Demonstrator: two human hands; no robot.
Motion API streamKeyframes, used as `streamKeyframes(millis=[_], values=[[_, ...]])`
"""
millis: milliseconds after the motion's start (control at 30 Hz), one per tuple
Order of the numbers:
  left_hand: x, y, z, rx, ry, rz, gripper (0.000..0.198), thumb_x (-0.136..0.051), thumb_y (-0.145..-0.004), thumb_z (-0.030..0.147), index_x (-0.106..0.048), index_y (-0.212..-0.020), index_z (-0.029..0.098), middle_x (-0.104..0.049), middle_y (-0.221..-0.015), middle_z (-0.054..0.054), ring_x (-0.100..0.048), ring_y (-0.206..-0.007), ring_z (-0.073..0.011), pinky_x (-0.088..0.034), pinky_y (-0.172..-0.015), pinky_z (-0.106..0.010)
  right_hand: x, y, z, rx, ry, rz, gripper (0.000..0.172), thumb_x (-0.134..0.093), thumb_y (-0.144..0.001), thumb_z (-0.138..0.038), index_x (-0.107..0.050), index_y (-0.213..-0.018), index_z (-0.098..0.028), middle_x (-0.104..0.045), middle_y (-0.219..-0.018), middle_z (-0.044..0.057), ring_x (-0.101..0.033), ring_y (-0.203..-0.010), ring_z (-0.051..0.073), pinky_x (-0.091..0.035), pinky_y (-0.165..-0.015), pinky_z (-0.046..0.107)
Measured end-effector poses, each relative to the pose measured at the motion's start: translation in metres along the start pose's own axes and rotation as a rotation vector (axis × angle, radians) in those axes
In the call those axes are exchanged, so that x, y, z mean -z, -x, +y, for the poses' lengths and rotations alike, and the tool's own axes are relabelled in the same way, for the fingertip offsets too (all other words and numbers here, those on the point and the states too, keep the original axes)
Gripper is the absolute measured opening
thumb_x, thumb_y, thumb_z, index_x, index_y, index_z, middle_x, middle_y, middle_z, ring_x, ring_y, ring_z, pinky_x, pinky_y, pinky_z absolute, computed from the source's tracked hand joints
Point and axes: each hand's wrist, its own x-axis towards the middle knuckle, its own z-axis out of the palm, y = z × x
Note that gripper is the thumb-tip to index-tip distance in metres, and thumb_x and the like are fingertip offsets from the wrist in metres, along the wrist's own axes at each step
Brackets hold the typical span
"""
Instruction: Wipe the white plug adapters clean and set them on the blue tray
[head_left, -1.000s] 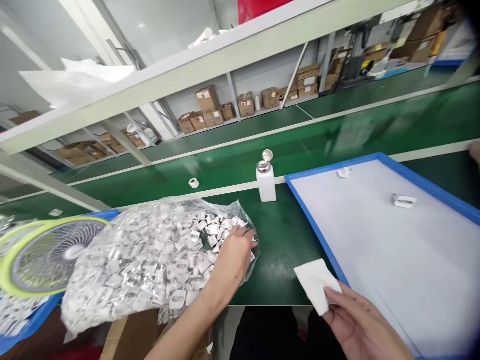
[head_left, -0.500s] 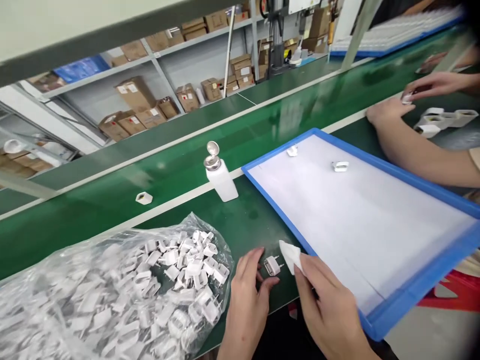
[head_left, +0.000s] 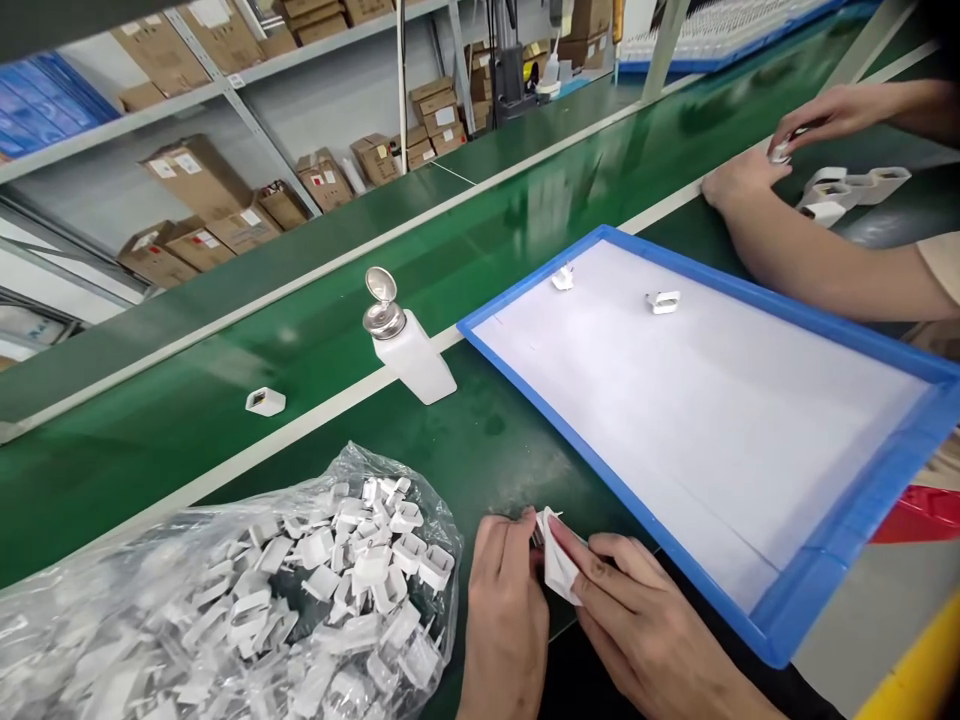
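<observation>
My left hand (head_left: 504,610) has its fingers closed on a small white plug casing (head_left: 537,537), mostly hidden behind the fingertips and a cloth. My right hand (head_left: 637,615) pinches that folded white cloth (head_left: 558,562) and presses it against the casing. Both hands meet low over the green work surface, near the front edge. To their left lies a clear plastic bag (head_left: 352,456) with many white plug casings (head_left: 371,570) spilling toward its mouth. A blue-rimmed tray (head_left: 551,420) lies right of the hands, bearing two white casings (head_left: 663,302).
Behind the hands stands a white dispenser bottle (head_left: 416,360) with its metal lid flipped up. A single white casing (head_left: 265,402) rests on the green belt. At the far right, a co-worker's hands (head_left: 750,175) handle a small white part near several white casings (head_left: 847,190).
My left hand has taken hold of the casing that lay on the surface. My right hand has brought the cloth left onto it. The camera view has shifted.
</observation>
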Motion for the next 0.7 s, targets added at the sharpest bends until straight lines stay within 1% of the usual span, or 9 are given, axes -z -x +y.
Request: streamKeyframes(millis=[67,133,167,300,367,433,500,633,700], values=[[0.000,0.003,0.000,0.000,-0.025,-0.026,0.030,-0.041,-0.095,0.000,-0.063,-0.104,0.019,-0.061,-0.085,-0.004,-0.062,-0.079,-0.0186,-0.054,-0.073,-0.030,0.000,-0.009,0.000,-0.047,-0.059,0.032,0.024,-0.044,-0.098,-0.003,-0.063,-0.109,-0.013,-0.061,-0.137,0.016,-0.056,-0.100,0.022,-0.056,-0.083,0.039],[0.000,0.006,-0.001,0.030,-0.032,-0.057,0.030,-0.040,-0.095,-0.001,-0.063,-0.098,0.020,-0.060,-0.085,-0.004,-0.061,-0.079,-0.0191,-0.053,-0.073,-0.031,0.000,-0.014,-0.001,-0.093,-0.098,0.050,0.025,-0.044,-0.099,-0.004,-0.064,-0.109,-0.015,-0.064,-0.132,0.014,-0.057,-0.101,0.022,-0.057,-0.085,0.039],[0.001,0.006,0.000,0.050,-0.031,-0.075,0.031,-0.040,-0.095,-0.001,-0.063,-0.099,0.020,-0.060,-0.086,-0.004,-0.061,-0.081,-0.0194,-0.053,-0.074,-0.031,-0.001,-0.013,-0.002,-0.093,-0.093,0.045,0.024,-0.044,-0.099,-0.005,-0.064,-0.109,-0.015,-0.063,-0.133,0.014,-0.058,-0.101,0.022,-0.057,-0.085,0.039],[0.005,0.006,0.002,0.095,-0.041,-0.151,0.038,-0.040,-0.095,0.000,-0.061,-0.120,0.020,-0.064,-0.097,-0.007,-0.063,-0.092,-0.0219,-0.054,-0.083,-0.034,-0.004,-0.003,-0.004,-0.022,0.022,0.002,0.021,-0.049,-0.096,-0.004,-0.064,-0.104,-0.016,-0.061,-0.138,0.013,-0.061,-0.104,0.023,-0.059,-0.084,0.039],[0.007,0.005,0.003,0.104,-0.044,-0.163,0.037,-0.040,-0.096,0.001,-0.062,-0.119,0.020,-0.064,-0.097,-0.007,-0.063,-0.092,-0.0221,-0.054,-0.084,-0.035,-0.006,-0.002,-0.004,-0.023,0.021,0.018,0.021,-0.048,-0.098,-0.006,-0.065,-0.103,-0.017,-0.063,-0.135,0.012,-0.061,-0.103,0.023,-0.059,-0.085,0.041],[0.008,0.005,0.005,0.110,-0.051,-0.153,0.034,-0.040,-0.097,0.003,-0.064,-0.112,0.021,-0.063,-0.094,-0.006,-0.063,-0.089,-0.0217,-0.055,-0.083,-0.035,-0.008,-0.005,-0.004,-0.066,-0.016,0.052,0.024,-0.045,-0.100,-0.008,-0.065,-0.110,-0.017,-0.064,-0.133,0.013,-0.061,-0.100,0.022,-0.059,-0.086,0.042],[0.008,0.006,0.007,0.119,-0.050,-0.146,0.032,-0.042,-0.097,0.004,-0.064,-0.112,0.022,-0.063,-0.094,-0.006,-0.063,-0.088,-0.0217,-0.055,-0.083,-0.036,-0.009,-0.007,-0.006,-0.095,-0.015,0.083,0.028,-0.044,-0.100,-0.008,-0.064,-0.119,-0.015,-0.061,-0.137,0.015,-0.061,-0.100,0.023,-0.059,-0.085,0.043],[0.003,0.006,0.004,0.098,0.040,-0.117,0.040,-0.042,-0.097,0.005,-0.059,-0.129,0.021,-0.067,-0.106,-0.010,-0.063,-0.096,-0.0215,-0.058,-0.078,-0.032,-0.003,0.007,-0.015,0.002,0.050,0.089,0.040,-0.048,-0.095,-0.004,-0.062,-0.131,-0.013,-0.060,-0.142,0.015,-0.063,-0.100,0.024,-0.061,-0.080,0.037],[0.002,0.004,0.001,0.089,0.112,-0.093,0.043,-0.040,-0.095,0.003,-0.062,-0.127,0.021,-0.069,-0.112,-0.011,-0.063,-0.099,-0.0210,-0.059,-0.076,-0.029,0.002,0.018,-0.020,-0.017,0.008,0.137,0.050,-0.048,-0.095,-0.005,-0.053,-0.144,-0.015,-0.060,-0.142,0.013,-0.063,-0.102,0.022,-0.061,-0.081,0.032]])
